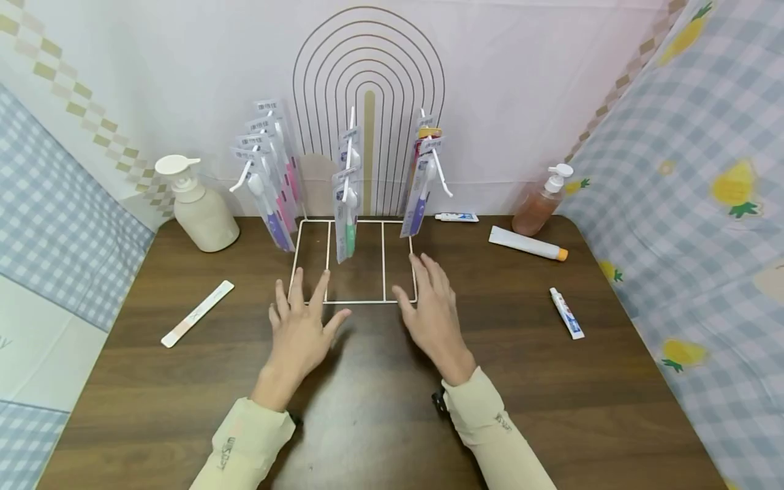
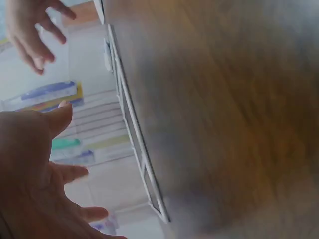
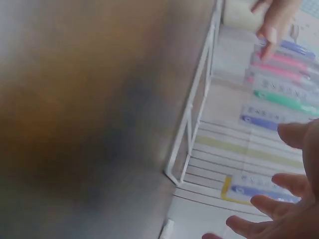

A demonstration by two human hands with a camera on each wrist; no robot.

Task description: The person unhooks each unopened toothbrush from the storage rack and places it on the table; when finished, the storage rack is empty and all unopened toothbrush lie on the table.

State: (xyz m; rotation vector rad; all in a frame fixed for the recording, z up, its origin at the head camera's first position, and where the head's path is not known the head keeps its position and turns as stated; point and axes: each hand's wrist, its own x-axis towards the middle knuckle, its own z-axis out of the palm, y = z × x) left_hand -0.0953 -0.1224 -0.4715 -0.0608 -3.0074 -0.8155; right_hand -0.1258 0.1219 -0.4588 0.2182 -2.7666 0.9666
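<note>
Both hands reach over the table toward a white wire rack, its base frame lying on the wood. My left hand spreads its fingers over the front left corner of that frame and holds nothing. At the front right corner, my right hand extends its fingers, palm bare in the right wrist view. Packaged toothbrushes hang from the rack's three hooks: several on the left with a purple one in front, a green one in the middle, and a purple one at right before a yellow-edged pack.
A cream pump bottle stands back left, near a flat white strip. On the right are a pinkish pump bottle, a white tube with orange cap and two small toothpaste tubes. Cloth hangs behind.
</note>
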